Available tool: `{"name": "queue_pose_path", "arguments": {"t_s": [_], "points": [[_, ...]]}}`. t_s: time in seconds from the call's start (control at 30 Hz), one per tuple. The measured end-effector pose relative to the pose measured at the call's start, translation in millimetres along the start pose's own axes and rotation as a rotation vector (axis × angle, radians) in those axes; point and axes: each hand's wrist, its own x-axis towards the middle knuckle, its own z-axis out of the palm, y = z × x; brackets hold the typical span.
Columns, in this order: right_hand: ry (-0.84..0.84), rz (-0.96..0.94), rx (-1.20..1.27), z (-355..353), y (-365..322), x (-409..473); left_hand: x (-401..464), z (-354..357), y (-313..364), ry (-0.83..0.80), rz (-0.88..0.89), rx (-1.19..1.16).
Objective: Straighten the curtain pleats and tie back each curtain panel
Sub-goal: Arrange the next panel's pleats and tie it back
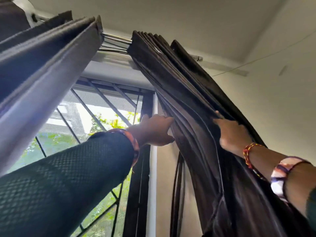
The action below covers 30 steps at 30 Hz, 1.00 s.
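Observation:
A dark right curtain panel [191, 117] hangs gathered in tight pleats from a metal rod [116, 39]. My left hand [153, 130] reaches up to the panel's left edge, fingers tucked into the folds and gripping them. On the panel's right side my right hand [230, 132] has its fingers curled round an outer pleat. The grey left curtain panel [44, 65] hangs bunched at the upper left, untouched.
Between the panels is a window with a diagonal metal grille [102, 106] and greenery outside. A white wall [273, 100] stands to the right, with a thin wire running across it. The ceiling is close above the rod.

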Motion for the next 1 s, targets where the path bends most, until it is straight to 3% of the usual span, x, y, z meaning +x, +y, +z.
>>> {"name": "queue_pose_path", "arguments": {"t_s": [0.17, 0.33, 0.5, 0.63, 0.87, 1.0], "points": [[-0.023, -0.046, -0.017, -11, -2, -8, 6, -9, 25, -0.003, 0.093, -0.102], [-0.073, -0.186, -0.041, -6, -33, -21, 3, -16, 25, -0.06, 0.096, -0.053], [-0.134, -0.308, -0.07, -3, -85, -36, -8, -15, -18, -0.27, 0.009, 0.112], [-0.104, -0.42, -0.071, -4, -137, -41, -40, -33, -64, -0.339, 0.01, 0.093], [0.064, -0.375, 0.049, -18, -246, -45, -91, -70, -159, -0.195, -0.149, 0.152], [0.116, -0.298, 0.236, -32, -320, -45, -118, -97, -216, 0.077, -0.225, 0.272]]}}
